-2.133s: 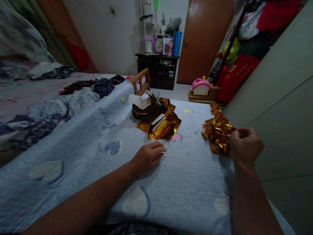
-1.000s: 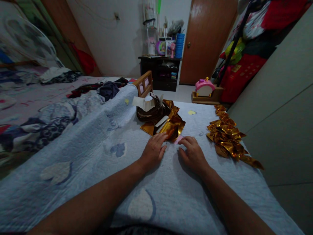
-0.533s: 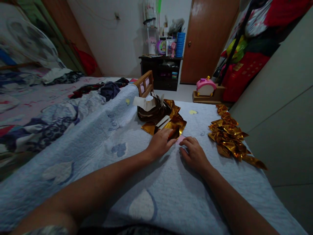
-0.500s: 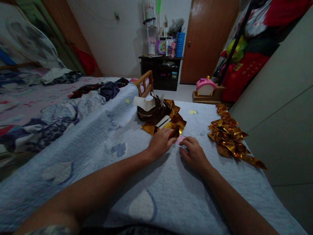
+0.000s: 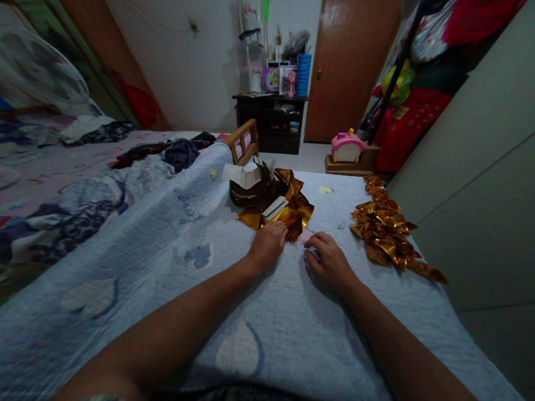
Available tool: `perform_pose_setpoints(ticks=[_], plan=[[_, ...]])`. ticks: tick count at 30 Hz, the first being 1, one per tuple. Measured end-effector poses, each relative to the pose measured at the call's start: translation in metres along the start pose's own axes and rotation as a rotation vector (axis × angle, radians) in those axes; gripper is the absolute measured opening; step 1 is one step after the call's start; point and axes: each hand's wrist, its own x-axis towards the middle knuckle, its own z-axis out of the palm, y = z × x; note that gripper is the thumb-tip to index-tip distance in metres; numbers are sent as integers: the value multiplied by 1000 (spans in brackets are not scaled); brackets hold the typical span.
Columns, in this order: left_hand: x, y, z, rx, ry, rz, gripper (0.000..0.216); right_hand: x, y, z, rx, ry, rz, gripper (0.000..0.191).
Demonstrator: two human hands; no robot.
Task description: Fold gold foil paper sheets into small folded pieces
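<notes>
A loose stack of gold foil sheets lies on the pale blue quilt in front of me. My left hand is at its near edge, fingers closed on the corner of the top gold sheet, which stands slightly raised. My right hand rests on the quilt just right of it, fingers apart and lightly curled, holding nothing. A pile of folded gold foil pieces lies further right, near the bed's edge.
Behind the foil stack sit a dark brown bundle with a white paper strip and a small wooden chair back. Crumpled bedding and clothes lie left. A pale cupboard wall, pink toy, dark cabinet and wooden door lie beyond.
My right hand left the folded gold pile and came to the middle beside my left. My left hand reached forward onto the foil stack and took hold of the top sheet's corner.
</notes>
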Motion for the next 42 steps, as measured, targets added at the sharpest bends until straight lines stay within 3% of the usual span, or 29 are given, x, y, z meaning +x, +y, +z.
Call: perform_pose_setpoints(ticks=[10,18,28,34,39,42], plan=[[-1,1,-9,-1,60,-49,11,0,0,-1,20,-3,13,16],[0,5,-21,-76,187,-75,8,0,-1,-2,19,-7,23,16],[-7,15,-53,-226,244,-73,8,0,0,-7,70,21,47,15],[-31,24,-62,-423,265,41,10,4,-3,-9,368,45,272,24],[-46,23,-56,-541,125,131,12,6,-8,-17,877,34,466,23],[-50,20,-49,-575,20,143,15,5,-9,-24,924,73,592,24]])
